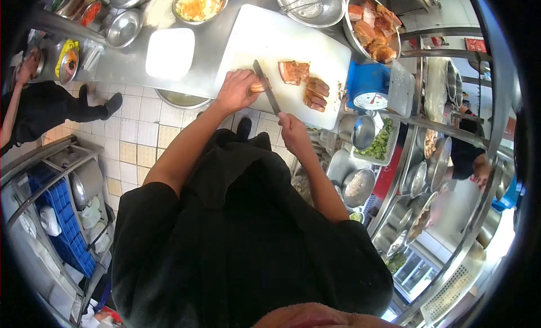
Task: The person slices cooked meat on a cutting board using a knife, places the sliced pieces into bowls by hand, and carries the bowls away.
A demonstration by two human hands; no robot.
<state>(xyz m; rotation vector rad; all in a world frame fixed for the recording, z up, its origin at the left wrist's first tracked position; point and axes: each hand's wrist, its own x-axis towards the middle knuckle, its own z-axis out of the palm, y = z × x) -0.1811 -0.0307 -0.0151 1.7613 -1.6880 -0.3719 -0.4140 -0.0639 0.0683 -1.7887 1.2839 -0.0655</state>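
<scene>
My right hand (293,132) is closed round the handle of a kitchen knife (269,92), whose blade points away from me over the white cutting board (248,40). My left hand (238,90) presses a piece of browned meat (258,87) against the board, its fingers curled close to the left side of the blade. The meat is partly hidden by the fingers and knife. To the right of the blade lie a cut chunk of meat (290,72) and a group of slices (316,95).
A metal bowl of meat pieces (375,32), a sieve (311,7) and a blue scale (369,85) border the board. Left are a white lid-like tray (170,53) and a bowl of shredded vegetables (198,5). Metal shelving (417,122) stands right. Another person (51,111) works at far left.
</scene>
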